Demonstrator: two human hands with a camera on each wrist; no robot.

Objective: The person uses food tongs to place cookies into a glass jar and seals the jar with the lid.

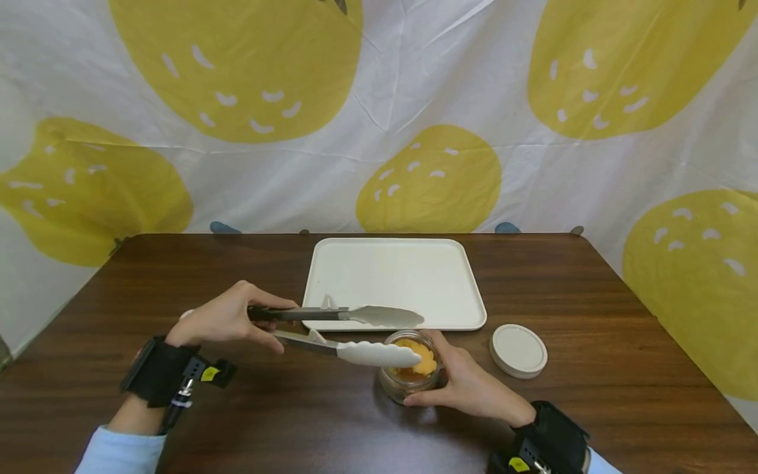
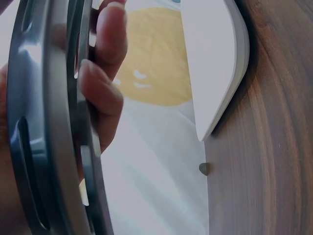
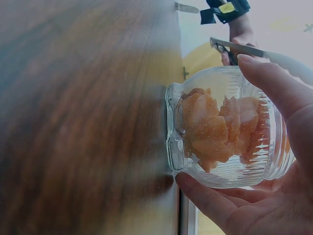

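Note:
In the head view my left hand (image 1: 227, 317) holds a pair of tongs (image 1: 310, 315) by their dark handles, the two arms spread apart. Their pale scalloped tips point right; the nearer tip overlaps the mouth of a glass jar (image 1: 392, 387). My right hand (image 1: 470, 383) grips the jar from the right side, thumb and fingers around it. Inside lie several orange-yellow pieces (image 3: 208, 129) with wavy edges, stacked in the ribbed glass as the right wrist view shows. The jar stands upright and uncovered on the table. Close up in the left wrist view, fingers (image 2: 102, 88) curl against the tongs' metal arm.
A white rectangular tray (image 1: 391, 276) lies behind the jar, partly under the tongs in this view. To the right of my right hand is a round white lid (image 1: 519, 350). The brown wooden table (image 1: 592, 309) ends at a lemon-patterned curtain (image 1: 296, 184).

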